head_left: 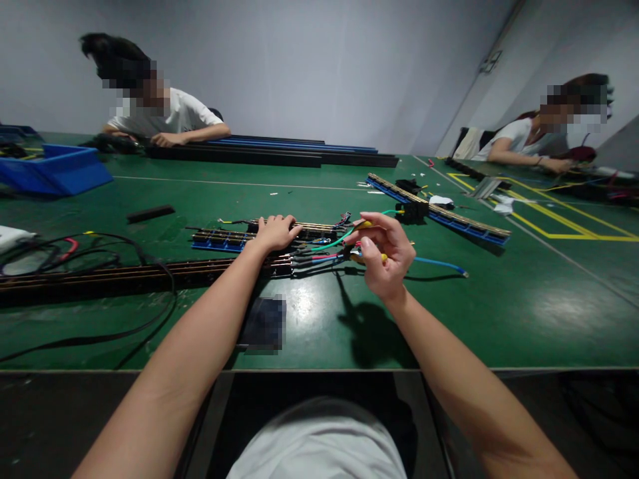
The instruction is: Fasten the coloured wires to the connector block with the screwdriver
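Observation:
My left hand (276, 233) lies with fingers spread on dark strips with copper-coloured bars, pressing on the upper one (312, 230). A blue-based strip (214, 242) is beside it, and a long dark rail (124, 276) runs under my wrist. Wires leave the rail's right end: a green wire (327, 246) and a blue wire (439, 263) show, with red between. My right hand (389, 256) is closed around small yellow-handled pliers (383, 257), tip toward the wires. Fingers partly hide the tool; whether its jaws touch a wire I cannot tell.
A blue-based strip (469, 225) with a black block (413, 213) lies diagonally at right. Black cable (172, 299) loops at left, near a blue bin (64, 169). A blurred dark rectangle (264, 322) lies by the front edge. Two people sit across the green table (499, 319).

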A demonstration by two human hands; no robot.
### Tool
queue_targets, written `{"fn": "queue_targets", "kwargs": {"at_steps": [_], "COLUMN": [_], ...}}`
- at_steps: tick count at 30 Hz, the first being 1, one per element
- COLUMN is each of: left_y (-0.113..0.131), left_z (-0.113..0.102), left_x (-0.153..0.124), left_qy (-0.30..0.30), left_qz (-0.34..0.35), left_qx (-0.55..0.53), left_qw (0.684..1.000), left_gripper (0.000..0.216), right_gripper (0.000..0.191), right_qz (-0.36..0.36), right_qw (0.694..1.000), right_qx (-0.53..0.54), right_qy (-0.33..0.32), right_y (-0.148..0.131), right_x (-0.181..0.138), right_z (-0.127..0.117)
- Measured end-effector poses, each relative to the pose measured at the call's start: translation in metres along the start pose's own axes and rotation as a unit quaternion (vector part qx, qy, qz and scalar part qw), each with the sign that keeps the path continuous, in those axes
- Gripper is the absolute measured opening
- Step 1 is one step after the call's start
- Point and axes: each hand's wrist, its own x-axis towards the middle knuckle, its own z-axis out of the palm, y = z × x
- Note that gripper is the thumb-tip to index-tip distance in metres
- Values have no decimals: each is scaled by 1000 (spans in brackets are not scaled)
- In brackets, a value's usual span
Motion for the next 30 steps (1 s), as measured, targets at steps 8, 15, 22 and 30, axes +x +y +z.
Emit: {"fn": "queue_targets", "kwargs": {"at_steps": [8, 15, 22, 30], "left_y": [2, 3, 3, 6], "left_z": [-1, -2, 0, -4], "left_x": [-2, -4, -4, -7], "left_qy": [1, 3, 9, -1], "left_qz": [-3, -8, -5, -9], "left_qx": [3, 10, 10, 17], "left_qw": [1000, 1000, 1000, 1000], "left_gripper": [52, 50, 51, 50], "right_gripper": [42, 46, 45, 43], "right_qz": [-88, -82, -139, -106], "right_qw": [979, 925, 818, 841], "right_qx": [-84, -58, -143, -122], "right_qy": [-163, -367, -540, -517], "right_y": [-5, -5, -8, -11], "right_x": [-1, -19, -16, -8], "right_z": [7, 26, 22, 17]}}
